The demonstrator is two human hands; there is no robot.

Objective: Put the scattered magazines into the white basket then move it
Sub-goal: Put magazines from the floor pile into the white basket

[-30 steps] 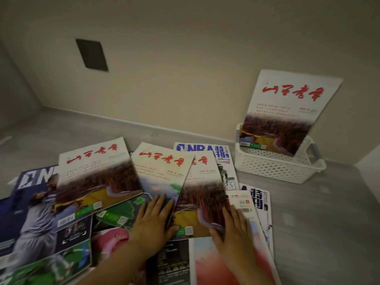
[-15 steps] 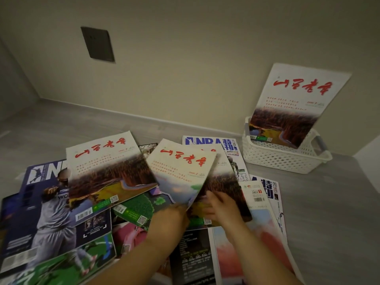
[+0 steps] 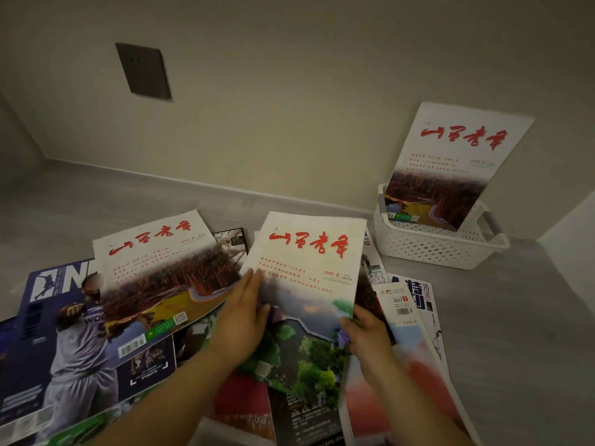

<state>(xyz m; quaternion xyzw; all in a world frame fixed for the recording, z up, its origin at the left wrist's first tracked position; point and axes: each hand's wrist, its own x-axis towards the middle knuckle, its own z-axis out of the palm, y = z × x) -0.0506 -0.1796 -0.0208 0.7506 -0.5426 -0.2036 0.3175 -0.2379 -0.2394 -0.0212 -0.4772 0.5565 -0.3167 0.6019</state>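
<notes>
Left hand (image 3: 245, 318) grips the left edge of the white-cover magazine (image 3: 310, 268); right hand (image 3: 367, 333) pinches its lower right edge. White basket (image 3: 431, 252) stands well apart, right.

Red 山西青年 title: held magazine (image 3: 309, 262) (plus "2025"), upright magazine (image 3: 457, 156), left magazine (image 3: 154, 252). "2021 1" on right magazine (image 3: 401, 313). "WO" on purple magazine (image 3: 32, 333) jersey.

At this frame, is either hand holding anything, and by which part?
One red-titled magazine, held by both: the left hand grips its left edge, the right hand its right edge, low on the cover.
</notes>
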